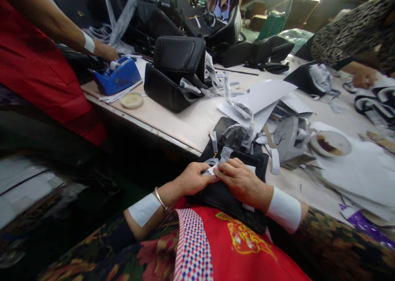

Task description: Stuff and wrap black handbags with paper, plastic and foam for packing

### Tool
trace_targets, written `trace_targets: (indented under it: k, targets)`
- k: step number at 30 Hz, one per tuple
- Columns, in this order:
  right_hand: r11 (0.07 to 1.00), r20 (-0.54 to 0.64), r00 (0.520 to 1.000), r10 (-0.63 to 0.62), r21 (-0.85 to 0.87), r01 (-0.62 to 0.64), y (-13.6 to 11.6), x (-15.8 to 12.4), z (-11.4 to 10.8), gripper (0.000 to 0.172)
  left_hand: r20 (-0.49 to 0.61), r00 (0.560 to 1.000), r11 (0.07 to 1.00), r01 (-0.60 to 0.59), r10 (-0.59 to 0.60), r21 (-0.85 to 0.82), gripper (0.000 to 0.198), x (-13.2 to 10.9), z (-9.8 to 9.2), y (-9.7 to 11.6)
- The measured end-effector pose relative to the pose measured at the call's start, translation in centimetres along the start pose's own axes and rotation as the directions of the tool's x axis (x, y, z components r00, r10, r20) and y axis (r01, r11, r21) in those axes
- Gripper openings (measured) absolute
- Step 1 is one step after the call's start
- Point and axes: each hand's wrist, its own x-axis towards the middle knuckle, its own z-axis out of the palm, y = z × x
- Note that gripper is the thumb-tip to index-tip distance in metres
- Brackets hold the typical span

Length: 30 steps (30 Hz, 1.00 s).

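Black bag (220, 193) sits lengthwise half off the table (175, 126), handles (246, 135) pointing inward, left hand (196, 178) and right hand (242, 183) pinching a white slip (212, 170).

Black leather handbag (224, 198): middle covered by the left hand (194, 179) and the right hand (243, 183).
Small white paper slip (211, 170): partly hidden by the right hand's fingertips.
Grey-white bundle (27, 194), left of the left hand: blurred, cut off by the left edge.
Purple-and-white packet (364, 225), right of the right hand: cut off by the right edge.
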Motion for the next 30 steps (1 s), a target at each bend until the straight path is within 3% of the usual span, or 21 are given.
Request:
trace_targets:
  k: [5,8,13,16,18,20,22,23,25,27,28,30]
  targets:
    - [0.997,-0.064,0.998,0.003,-0.077,-0.008,-0.6,-0.3,0.5,0.028,0.087,0.995,0.988,0.062,-0.050,-0.140,0.035,-0.3,-0.6,0.0]
    - [0.995,-0.099,0.995,0.010,-0.100,-0.020,-0.6,-0.4,0.7,0.029,0.068,0.996,0.980,0.077,-0.065,-0.183,0.035,-0.3,-0.5,-0.3]
    - [0.992,-0.140,0.990,0.034,-0.117,-0.050,-1.2,-0.6,1.3,0.029,0.005,0.996,0.989,0.088,-0.087,-0.116,0.033,-0.4,0.2,-0.2]
    - [0.986,-0.214,0.965,0.151,-0.039,-0.163,-2.1,-1.1,0.9,0.030,-0.037,0.998,0.995,0.055,-0.058,-0.085,0.030,-0.6,0.3,0.0]
    - [0.955,-0.303,0.907,0.294,0.066,-0.288,-2.1,-2.2,-0.3,0.029,-0.058,0.997,0.996,0.048,-0.052,-0.069,0.030,-0.6,0.2,0.2]
    - [0.891,-0.420,0.787,0.451,0.169,-0.421,-0.8,-4.2,-2.0,0.028,-0.069,0.996,0.998,0.048,-0.051,-0.045,0.030,-0.7,0.1,0.3]
    - [0.784,-0.532,0.595,0.602,0.254,-0.566,1.8,-7.0,-4.2,0.026,-0.070,0.997,0.999,0.041,-0.042,-0.014,0.031,-0.6,0.1,0.5]
    - [0.706,-0.586,0.461,0.666,0.295,-0.644,3.5,-8.6,-5.3,0.026,-0.071,0.997,0.999,0.036,-0.036,0.004,0.031,-0.6,0.2,0.5]
    - [0.465,-0.589,0.131,0.797,0.461,-0.756,7.0,-11.9,-7.3,0.026,-0.080,0.997,0.999,0.025,-0.022,0.045,0.033,-0.5,0.3,0.6]
    - [0.152,-0.417,-0.230,0.879,0.704,-0.694,10.2,-14.7,-8.8,0.026,-0.093,0.996,0.996,0.012,-0.003,0.094,0.036,-0.2,0.3,0.4]
    - [-0.002,-0.271,-0.349,0.897,0.786,-0.618,11.5,-15.8,-9.2,0.025,-0.090,0.996,0.993,0.010,0.001,0.115,0.038,0.0,0.3,0.2]
    - [-0.106,-0.166,-0.404,0.900,0.814,-0.571,13.4,-17.1,-9.2,0.021,-0.083,0.997,0.991,0.017,-0.006,0.134,0.043,0.3,0.1,-0.2]
